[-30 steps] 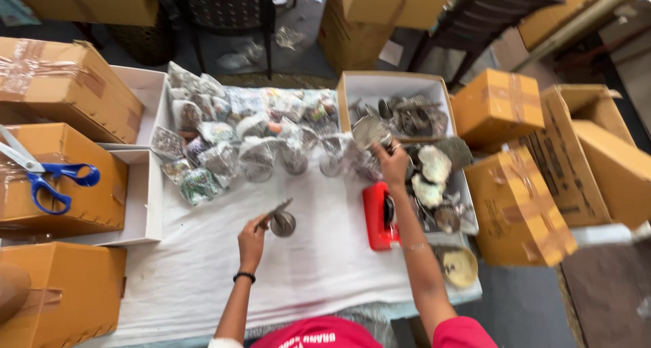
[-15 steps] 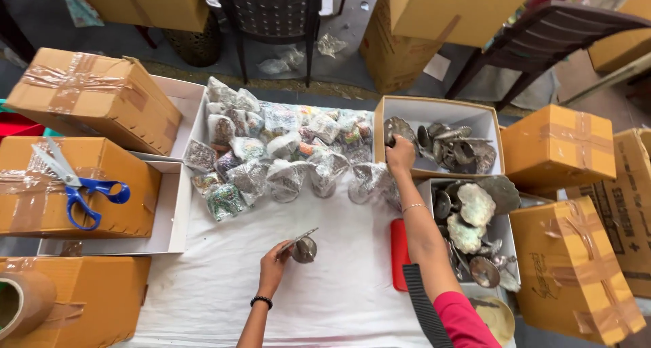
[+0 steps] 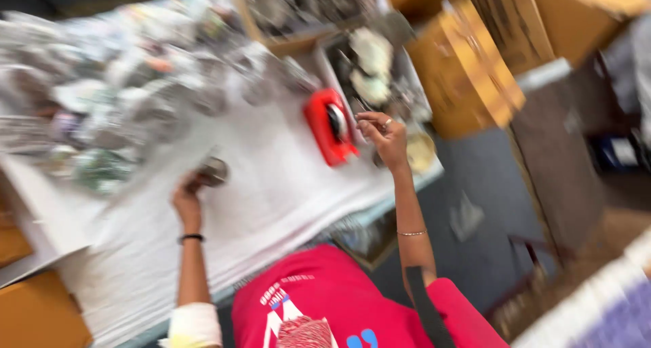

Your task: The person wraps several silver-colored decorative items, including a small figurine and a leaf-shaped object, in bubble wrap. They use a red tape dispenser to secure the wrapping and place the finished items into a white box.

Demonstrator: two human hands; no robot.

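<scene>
Looking down through heavy motion blur, the nearest thing is the person's red shirt (image 3: 339, 300) at the bottom edge, with both forearms reaching up from it over the desk (image 3: 271, 206), which is covered in white cloth or paper.

The left hand (image 3: 188, 197), a dark band at its wrist, has its fingers closed around a small round metallic object (image 3: 214, 170) that sits at or just above the white surface; whether it touches the desk cannot be told. The right hand (image 3: 384, 135), with a thin bracelet lower on the forearm and a ring on one finger, is raised near the desk's right edge. Its fingers (image 3: 366, 121) are pinched together, but the blur hides whether anything is between them.

Just beside the right hand, to its left, lies a red flat device (image 3: 329, 128) with a dark round part on top. Beyond the hand, an open tray (image 3: 380, 70) holds pale and grey pieces, too smeared to name. Farther left, a heap of clear plastic bags (image 3: 129, 84) with small items spreads across the back of the desk. Brown cardboard boxes (image 3: 468, 70) stand to the right, off the desk, and another (image 3: 37, 314) sits at the lower left corner.
</scene>
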